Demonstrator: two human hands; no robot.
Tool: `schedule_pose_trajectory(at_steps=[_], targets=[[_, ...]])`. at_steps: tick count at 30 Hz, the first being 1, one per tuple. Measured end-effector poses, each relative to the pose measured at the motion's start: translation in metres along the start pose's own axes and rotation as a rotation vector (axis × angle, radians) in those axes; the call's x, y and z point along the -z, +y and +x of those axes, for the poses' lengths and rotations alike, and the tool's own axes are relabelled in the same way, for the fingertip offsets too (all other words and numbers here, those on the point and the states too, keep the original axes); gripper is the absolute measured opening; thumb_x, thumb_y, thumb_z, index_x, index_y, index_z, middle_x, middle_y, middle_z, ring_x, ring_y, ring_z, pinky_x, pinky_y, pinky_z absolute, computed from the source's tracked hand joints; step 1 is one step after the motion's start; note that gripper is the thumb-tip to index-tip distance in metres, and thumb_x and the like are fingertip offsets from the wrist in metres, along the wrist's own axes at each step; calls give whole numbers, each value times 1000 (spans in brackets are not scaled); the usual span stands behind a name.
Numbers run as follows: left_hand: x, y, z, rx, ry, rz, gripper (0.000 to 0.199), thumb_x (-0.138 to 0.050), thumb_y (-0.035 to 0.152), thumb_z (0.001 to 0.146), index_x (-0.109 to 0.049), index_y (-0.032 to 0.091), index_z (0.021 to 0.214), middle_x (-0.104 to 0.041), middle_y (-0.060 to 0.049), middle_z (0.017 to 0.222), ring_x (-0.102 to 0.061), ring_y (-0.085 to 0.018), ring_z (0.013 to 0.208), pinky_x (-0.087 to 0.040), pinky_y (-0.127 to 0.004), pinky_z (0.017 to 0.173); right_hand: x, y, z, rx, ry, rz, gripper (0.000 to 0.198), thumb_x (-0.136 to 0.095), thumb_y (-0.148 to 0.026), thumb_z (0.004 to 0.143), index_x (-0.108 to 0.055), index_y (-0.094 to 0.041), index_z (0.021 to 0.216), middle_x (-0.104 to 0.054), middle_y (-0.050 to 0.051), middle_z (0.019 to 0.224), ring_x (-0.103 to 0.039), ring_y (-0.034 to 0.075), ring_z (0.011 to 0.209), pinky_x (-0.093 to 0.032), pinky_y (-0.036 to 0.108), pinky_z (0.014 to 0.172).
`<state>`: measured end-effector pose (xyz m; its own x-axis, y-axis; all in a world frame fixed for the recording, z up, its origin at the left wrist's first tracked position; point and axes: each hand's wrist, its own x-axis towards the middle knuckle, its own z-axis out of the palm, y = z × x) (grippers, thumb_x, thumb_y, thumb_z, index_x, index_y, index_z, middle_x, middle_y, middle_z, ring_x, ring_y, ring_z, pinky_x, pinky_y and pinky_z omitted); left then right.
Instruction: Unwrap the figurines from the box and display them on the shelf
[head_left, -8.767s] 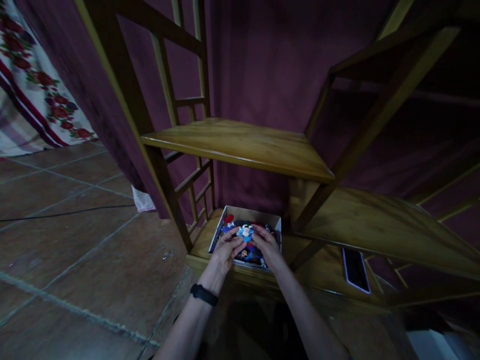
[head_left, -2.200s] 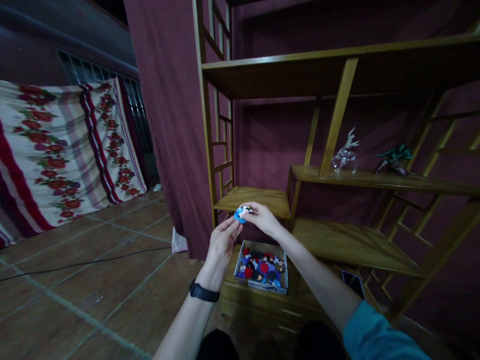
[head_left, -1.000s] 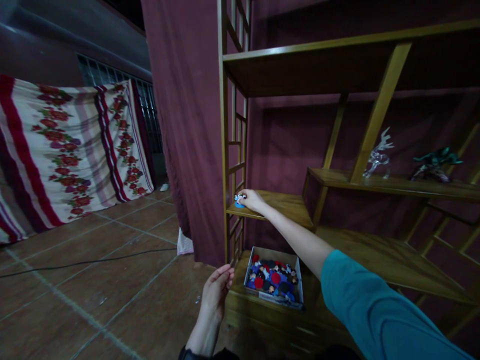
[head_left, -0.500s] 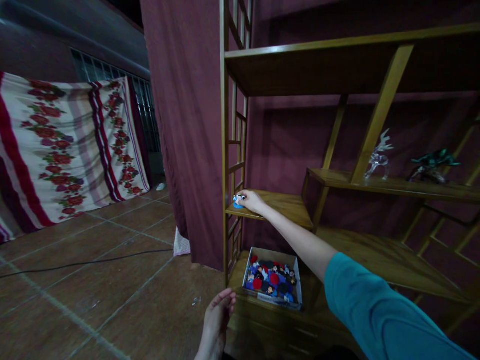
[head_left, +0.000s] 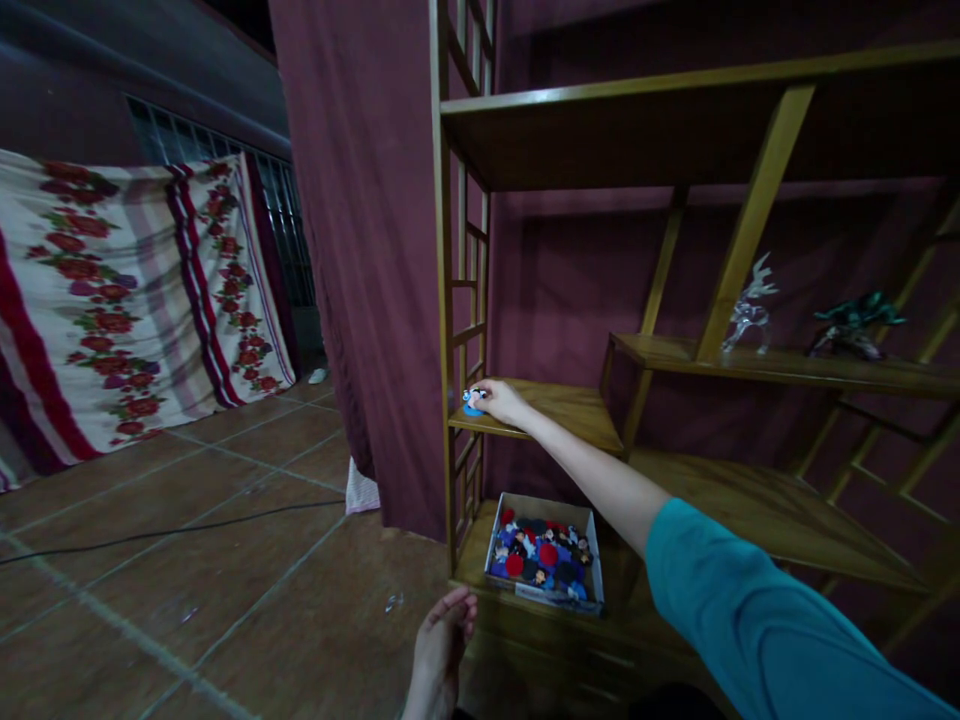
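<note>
Blue figure (head_left: 472,404) clamped in fingers of right hand (head_left: 504,401), left end of shelf (head_left: 564,405) (left hand (head_left: 441,645) below it, fingers' closure unclear); brushing on release could topple it.

A small blue-based figurine (head_left: 472,404) is gripped by the right hand (head_left: 501,402) at a wooden shelf's (head_left: 574,408) left end — below, figures (head_left: 541,560) are held in an open box (head_left: 555,600); the left hand (head_left: 441,650) is kept near, fingers loosely curled.
</note>
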<state>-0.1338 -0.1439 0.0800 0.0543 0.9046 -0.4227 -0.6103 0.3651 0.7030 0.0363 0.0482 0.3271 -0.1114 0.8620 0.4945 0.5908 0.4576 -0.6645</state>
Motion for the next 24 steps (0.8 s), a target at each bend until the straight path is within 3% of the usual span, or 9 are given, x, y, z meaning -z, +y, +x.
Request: schedule_pose_trajectory(at_steps=[3, 6, 9, 12, 14, 17, 19, 21, 24], targets=[[0, 1, -2, 13, 5, 11, 17, -59, 1, 67, -63, 13, 78, -67, -4, 68, -61, -9, 53, -45, -17, 52, 5, -9, -8, -3, 50, 126, 27, -64, -16, 66, -65, -16, 94, -66, 2, 81, -59, 12, 71, -48, 27, 73], [1, 1, -4, 34, 28, 50, 19, -56, -1, 69, -63, 14, 79, -68, -4, 69, -62, -9, 57, -46, -16, 55, 25, -23, -45, 51, 74, 313, 28, -63, -18, 69, -63, -15, 97, -66, 3, 88, -60, 12, 75, -49, 26, 73], [1, -1, -4, 83, 33, 110, 20, -54, -1, 71, -62, 16, 78, -68, -2, 70, -63, -9, 62, -48, -16, 62, 58, -33, -116, 90, 6, 465, 34, -64, -27, 70, -61, -19, 103, -65, 3, 99, -61, 13, 84, -48, 26, 78], [-4, -6, -3, 117, 6, 182, 23, -54, -1, 71, -62, 18, 80, -68, -1, 73, -64, -9, 65, -49, -16, 66, 95, -25, -198, -12, -74, 557, 38, -65, -30, 70, -60, -19, 106, -65, 4, 100, -61, 14, 87, -48, 28, 81], [-10, -13, -5, 144, 1, 221, 22, -53, 0, 72, -62, 19, 81, -68, 0, 75, -64, -9, 66, -49, -16, 68, 122, -5, -244, -139, -86, 561, 41, -67, -32, 69, -59, -18, 107, -66, 5, 99, -62, 16, 87, -48, 30, 80], [-20, -26, -9, 157, -18, 267, 23, -52, 0, 72, -62, 19, 82, -68, 1, 75, -64, -8, 65, -49, -16, 65, 162, 45, -283, -281, 163, 499, 43, -70, -32, 64, -61, -16, 103, -67, 6, 95, -62, 16, 83, -47, 33, 81], [-28, -36, -13, 153, -41, 288, 25, -54, -1, 69, -63, 19, 83, -68, 0, 74, -64, -9, 64, -48, -16, 62, 182, 79, -292, -350, 363, 426, 41, -70, -31, 62, -62, -16, 99, -68, 6, 90, -62, 16, 78, -48, 33, 79], [-36, -45, -17, 148, -56, 303, 25, -56, -1, 68, -63, 17, 84, -68, -1, 74, -64, -10, 63, -49, -16, 59, 191, 108, -292, -413, 466, 377, 38, -70, -29, 60, -62, -16, 95, -68, 5, 84, -61, 15, 72, -49, 32, 75], [-44, -55, -22, 158, -56, 317, 24, -56, -1, 67, -63, 16, 84, -68, -3, 74, -64, -10, 62, -49, -17, 59, 185, 136, -283, -436, 425, 369, 34, -68, -26, 60, -63, -16, 93, -67, 2, 78, -61, 13, 67, -49, 30, 71]])
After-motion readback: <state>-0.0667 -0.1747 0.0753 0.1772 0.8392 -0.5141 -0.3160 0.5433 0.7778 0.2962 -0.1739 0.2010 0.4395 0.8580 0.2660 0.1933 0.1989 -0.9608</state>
